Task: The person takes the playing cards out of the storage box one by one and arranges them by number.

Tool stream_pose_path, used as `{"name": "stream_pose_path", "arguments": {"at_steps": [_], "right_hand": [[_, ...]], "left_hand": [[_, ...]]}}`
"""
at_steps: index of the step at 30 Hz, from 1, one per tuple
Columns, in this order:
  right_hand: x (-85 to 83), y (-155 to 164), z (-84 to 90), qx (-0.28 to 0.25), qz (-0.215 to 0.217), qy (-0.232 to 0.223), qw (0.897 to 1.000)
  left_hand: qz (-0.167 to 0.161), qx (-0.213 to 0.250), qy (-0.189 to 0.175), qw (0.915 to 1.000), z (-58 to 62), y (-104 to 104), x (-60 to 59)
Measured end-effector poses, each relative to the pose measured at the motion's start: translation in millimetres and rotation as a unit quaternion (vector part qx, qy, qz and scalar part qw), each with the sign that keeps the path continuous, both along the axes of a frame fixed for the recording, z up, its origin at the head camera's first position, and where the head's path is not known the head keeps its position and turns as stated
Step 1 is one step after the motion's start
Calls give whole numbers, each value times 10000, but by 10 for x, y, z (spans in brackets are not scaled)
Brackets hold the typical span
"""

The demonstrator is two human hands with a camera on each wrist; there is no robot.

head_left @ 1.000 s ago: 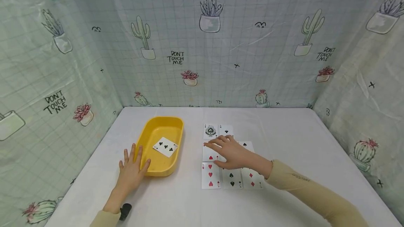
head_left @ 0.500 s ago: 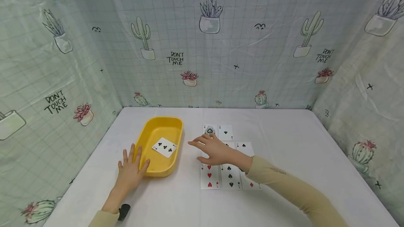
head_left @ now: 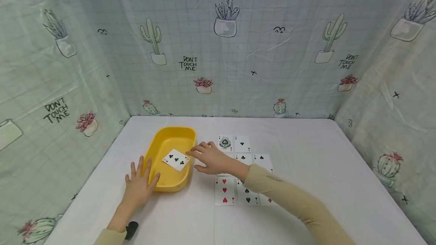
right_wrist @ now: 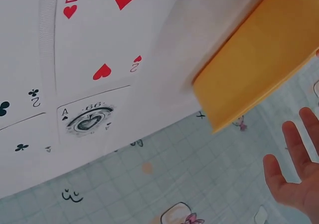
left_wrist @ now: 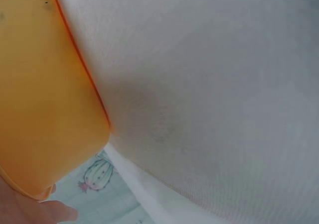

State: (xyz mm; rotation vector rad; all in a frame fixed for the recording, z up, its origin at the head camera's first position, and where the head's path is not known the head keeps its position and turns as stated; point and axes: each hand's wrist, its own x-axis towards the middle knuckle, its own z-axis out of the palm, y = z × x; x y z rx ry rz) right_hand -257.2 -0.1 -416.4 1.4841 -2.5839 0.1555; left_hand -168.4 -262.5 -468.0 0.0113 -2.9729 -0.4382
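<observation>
From the head view, the right hand (head_left: 208,158) hovers with relaxed, spread fingers between the yellow tray (head_left: 160,142) and the grid of cards, its fingertips at the tray's right rim, just beside the three of clubs (head_left: 176,159) lying tilted inside, long axis running diagonally. The left hand (head_left: 139,182) rests flat against the tray's near-left wall, its grip spread. One tray, one card within, eight cards partly visible on the counter (head_left: 306,169). The left wrist view shows only the tray's wall. The right wrist view shows the two of hearts (right_wrist: 107,32) and the ace of spades (right_wrist: 89,119).
</observation>
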Motion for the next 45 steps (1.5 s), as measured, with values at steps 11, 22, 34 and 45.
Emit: {"name": "stream_pose_path", "arguments": {"at_steps": [11, 22, 34, 45], "right_hand": [[-61, -410, -58, 196, -128, 316, 9992], [-97, -690, -170, 575, -528, 111, 9969], [-208, -898, -257, 1206, -1191, -253, 9852], [-275, -1023, -278, 1600, -1350, -664, 9756]], "left_hand": [[-17, 85, -12, 10000, 2, -4, 7], [-49, 46, 100, 9999, -5, -4, -7], [-15, 63, 147, 9999, -13, 0, 4], [-30, 30, 118, 9999, -9, -2, 15]]}}
